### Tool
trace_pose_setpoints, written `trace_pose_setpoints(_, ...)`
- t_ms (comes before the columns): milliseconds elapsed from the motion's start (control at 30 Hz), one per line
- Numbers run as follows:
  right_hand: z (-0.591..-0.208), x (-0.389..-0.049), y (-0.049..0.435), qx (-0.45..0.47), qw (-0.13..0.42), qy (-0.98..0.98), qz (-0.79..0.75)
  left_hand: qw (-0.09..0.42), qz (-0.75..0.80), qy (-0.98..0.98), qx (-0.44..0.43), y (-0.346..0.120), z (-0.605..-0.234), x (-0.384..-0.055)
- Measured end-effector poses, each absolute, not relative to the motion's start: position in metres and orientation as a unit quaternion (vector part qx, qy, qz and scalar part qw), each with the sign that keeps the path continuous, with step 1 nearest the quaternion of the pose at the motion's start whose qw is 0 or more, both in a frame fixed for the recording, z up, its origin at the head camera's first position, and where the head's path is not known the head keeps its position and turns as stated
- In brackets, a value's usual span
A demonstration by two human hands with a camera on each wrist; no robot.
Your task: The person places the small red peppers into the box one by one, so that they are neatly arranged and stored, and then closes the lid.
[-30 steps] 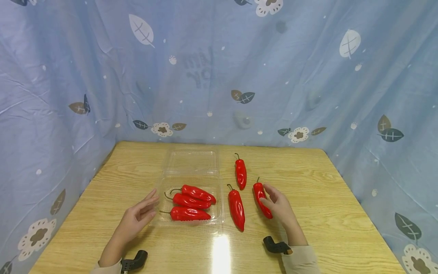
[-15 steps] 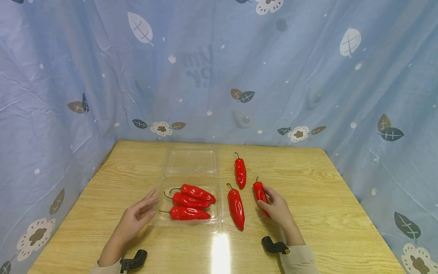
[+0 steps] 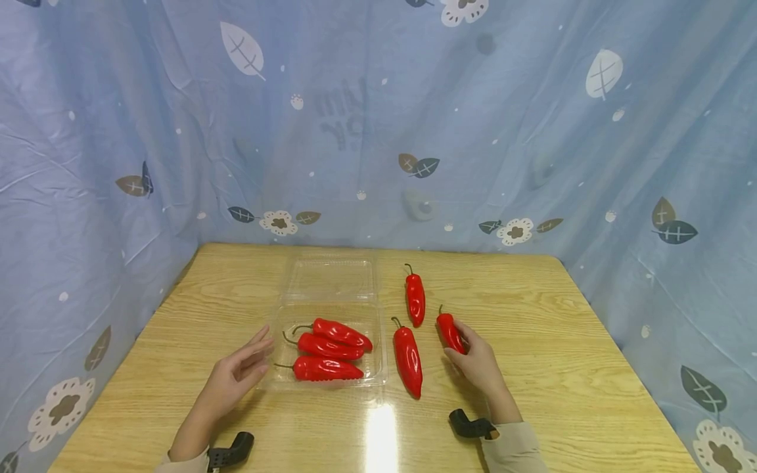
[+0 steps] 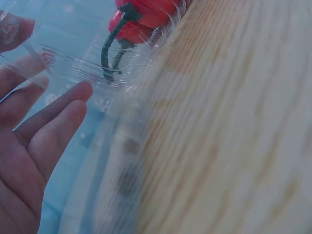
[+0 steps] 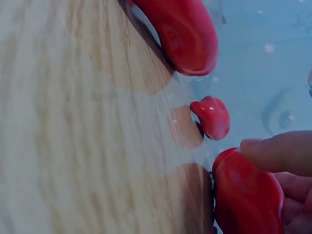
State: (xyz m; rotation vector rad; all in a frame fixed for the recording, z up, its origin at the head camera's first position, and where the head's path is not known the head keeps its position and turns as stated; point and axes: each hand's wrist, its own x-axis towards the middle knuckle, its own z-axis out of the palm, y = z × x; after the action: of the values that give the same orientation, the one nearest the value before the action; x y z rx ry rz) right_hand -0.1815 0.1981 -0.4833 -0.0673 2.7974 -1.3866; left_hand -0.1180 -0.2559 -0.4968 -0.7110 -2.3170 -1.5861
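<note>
My right hand (image 3: 480,365) grips a long red pepper (image 3: 449,330) with thumb and fingers on its two sides; its lower end is hidden behind the hand. In the right wrist view, the thumb (image 5: 278,153) lies on this pepper, close over the table. My left hand (image 3: 232,380) is at the left edge of a clear plastic clamshell box (image 3: 381,374), fingers loosely extended and holding nothing. Three red peppers lie side by side in the box, the nearest one (image 3: 328,369) level. Their green stems (image 4: 108,53) point toward the left hand.
The box's hinged lid (image 3: 331,279) lies folded back, away from me. To the right of the box rest two more red peppers, a nearer one (image 3: 408,361) and a farther one (image 3: 416,301). A blue patterned curtain (image 3: 355,131) surrounds the wooden table (image 3: 532,315).
My right hand's thumb and fingers have closed round the rightmost pepper, and its stem has tipped slightly left. The left hand has stayed in place.
</note>
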Motion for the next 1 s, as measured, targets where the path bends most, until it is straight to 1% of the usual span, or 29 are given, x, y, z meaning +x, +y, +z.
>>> trace_pose_setpoints(133,-0.4861,-0.1827,0.1991,-0.016,0.012,0.894,-0.447,0.114,-0.545,-0.796,-0.237,-0.2562,-0.4975,-0.1175)
trace_pose_setpoints(500,-0.4925,-0.1861,0.2026,-0.010,0.005,0.891,-0.454,0.117,-0.552,-0.789,-0.242,-0.2562,-0.4990,-0.1188)
trace_pose_setpoints(733,-0.4924,-0.1857,0.2032,-0.015,-0.009,0.892,-0.452,0.116,-0.548,-0.791,-0.245,-0.2576,-0.5001,-0.1196)
trace_pose_setpoints(1000,-0.4912,-0.1849,0.2043,-0.007,-0.008,0.889,-0.458,0.108,-0.546,-0.796,-0.238,-0.2587,-0.5008,-0.1196)
